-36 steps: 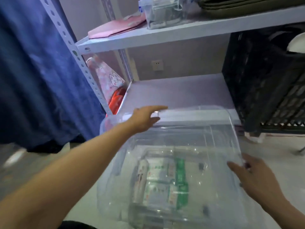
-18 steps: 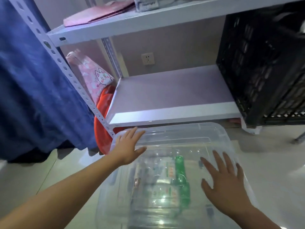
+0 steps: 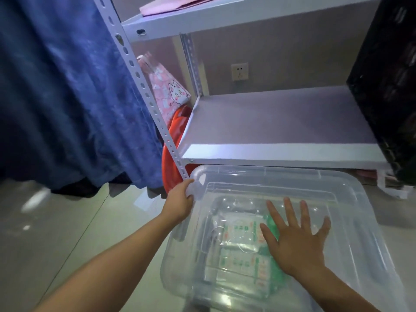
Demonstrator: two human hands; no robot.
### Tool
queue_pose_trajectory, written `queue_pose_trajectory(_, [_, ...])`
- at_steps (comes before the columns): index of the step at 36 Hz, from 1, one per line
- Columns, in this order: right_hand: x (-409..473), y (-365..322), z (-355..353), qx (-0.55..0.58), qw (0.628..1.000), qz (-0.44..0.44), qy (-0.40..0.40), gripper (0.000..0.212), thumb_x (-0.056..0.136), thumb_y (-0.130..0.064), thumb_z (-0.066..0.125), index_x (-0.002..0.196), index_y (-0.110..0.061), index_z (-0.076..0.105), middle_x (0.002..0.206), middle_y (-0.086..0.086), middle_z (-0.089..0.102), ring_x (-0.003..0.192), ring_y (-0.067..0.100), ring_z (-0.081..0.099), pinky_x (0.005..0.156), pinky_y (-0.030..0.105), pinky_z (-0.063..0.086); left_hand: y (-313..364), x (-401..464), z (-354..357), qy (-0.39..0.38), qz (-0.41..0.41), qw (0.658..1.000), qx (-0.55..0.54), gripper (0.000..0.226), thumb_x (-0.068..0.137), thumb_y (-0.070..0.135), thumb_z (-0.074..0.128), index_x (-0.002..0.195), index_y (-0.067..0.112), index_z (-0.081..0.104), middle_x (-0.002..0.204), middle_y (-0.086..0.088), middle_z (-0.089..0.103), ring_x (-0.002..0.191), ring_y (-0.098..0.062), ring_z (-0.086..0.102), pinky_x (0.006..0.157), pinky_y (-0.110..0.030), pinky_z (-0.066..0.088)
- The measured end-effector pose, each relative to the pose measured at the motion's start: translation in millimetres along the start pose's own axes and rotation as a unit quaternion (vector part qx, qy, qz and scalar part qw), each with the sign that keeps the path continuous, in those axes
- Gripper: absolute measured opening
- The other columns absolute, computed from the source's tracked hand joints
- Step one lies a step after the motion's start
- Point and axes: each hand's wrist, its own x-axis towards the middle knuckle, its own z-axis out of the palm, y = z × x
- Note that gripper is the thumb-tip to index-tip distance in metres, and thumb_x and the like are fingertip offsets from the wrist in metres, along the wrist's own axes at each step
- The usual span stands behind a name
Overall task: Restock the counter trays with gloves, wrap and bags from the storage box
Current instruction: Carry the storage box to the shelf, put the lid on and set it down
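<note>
While the storage box sits on the floor just in front of the lower shelf, I have my left hand curled around the lid's far-left corner, likely to pry it free. My right hand lies flat and spread on the lid's middle, gripping nothing, probably steadying it. Packets show inside, near the box's centre.
</note>
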Motion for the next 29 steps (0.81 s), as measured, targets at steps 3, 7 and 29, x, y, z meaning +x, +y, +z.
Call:
queue_pose_trajectory(3, [-1,1,6,0.005,1.0,0.021,0.007,0.072,0.074,-0.075,-0.025,0.143,-0.056,-0.025,0.164,-0.009,-0.019,0.152,0.026,-0.016,0.11,0.066,-0.015,6,9,5,-0.004,0.011,1.0,0.007,0.053,0.092,-0.001,0.052,0.143,0.014,0.052,0.145,-0.011,0.054,0.133,-0.031,0.049,0.112,-0.039,0.035])
queue_pose_trajectory(7, [-3,2,9,0.009,0.999,0.029,0.02,0.073,0.075,-0.075,-0.025,0.145,-0.053,-0.022,0.165,-0.008,-0.012,0.153,0.026,-0.01,0.112,0.067,-0.011,6,16,0,-0.028,-0.027,0.998,-0.044,0.058,0.09,0.0,0.058,0.143,0.021,0.051,0.144,-0.01,0.055,0.128,-0.03,0.053,0.11,-0.043,0.042])
queue_pose_trajectory(29, [-5,8,9,0.007,1.0,0.02,0.015,0.072,0.079,-0.075,-0.018,0.147,-0.052,-0.021,0.166,-0.007,-0.011,0.153,0.025,-0.011,0.113,0.065,-0.009,-7,8,-36,-0.238,-0.281,0.923,-0.106,0.057,0.077,0.013,0.083,0.129,0.009,0.06,0.107,-0.007,0.066,0.093,-0.029,0.064,0.068,-0.05,0.061])
